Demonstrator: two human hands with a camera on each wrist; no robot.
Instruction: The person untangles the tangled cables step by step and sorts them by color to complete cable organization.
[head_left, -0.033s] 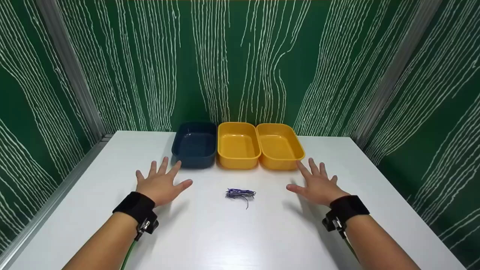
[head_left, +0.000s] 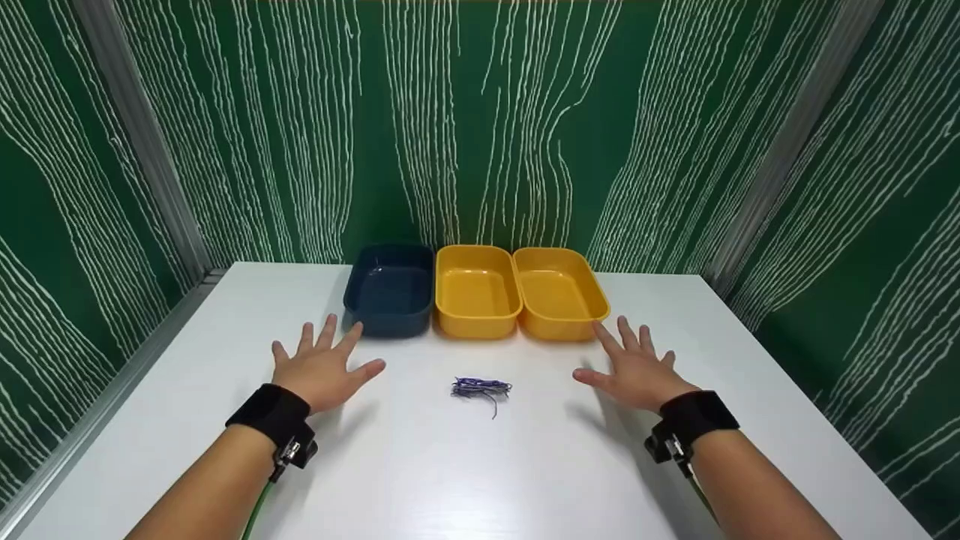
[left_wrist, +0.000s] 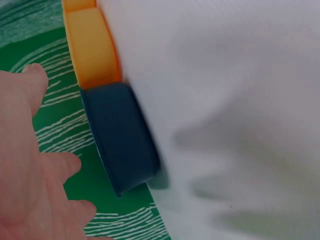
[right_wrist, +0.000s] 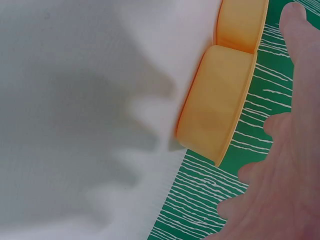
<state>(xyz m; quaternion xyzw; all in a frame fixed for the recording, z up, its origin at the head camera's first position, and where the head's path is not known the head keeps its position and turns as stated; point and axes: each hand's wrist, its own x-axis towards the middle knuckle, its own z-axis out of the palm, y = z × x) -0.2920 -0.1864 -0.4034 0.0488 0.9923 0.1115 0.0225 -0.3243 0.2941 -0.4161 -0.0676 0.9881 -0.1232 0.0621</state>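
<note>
The bundle of thin purple and grey strands [head_left: 480,387] lies on the bench [head_left: 465,472], midway between the two hands and touching neither; one loose strand trails from it toward the person. Its material cannot be determined. The left hand [head_left: 319,375] and the right hand [head_left: 641,373] are both released: palms down, fingers spread, nothing held. Their shadows fall apart from them, which indicates that both are raised above the surface. The step in hand is judged to be the ready position, prior to contact. The next move, if the strands are to be handled, would call for bringing one hand inward and down, then closing thumb and fingertips about the compact middle. Include the trailing strand in the grip; left loose, it could drag or snag. Beyond the bundle, three trays stand side by side: the dark blue tray [head_left: 390,327] on the left, the middle yellow tray [head_left: 477,328], and the right yellow tray [head_left: 561,328]. The left fingertips are near the blue tray; the right fingertips overlap the near corner of the right yellow tray in the head view, and contact cannot be confirmed. A patterned green panel [head_left: 480,112] rises behind.
</note>
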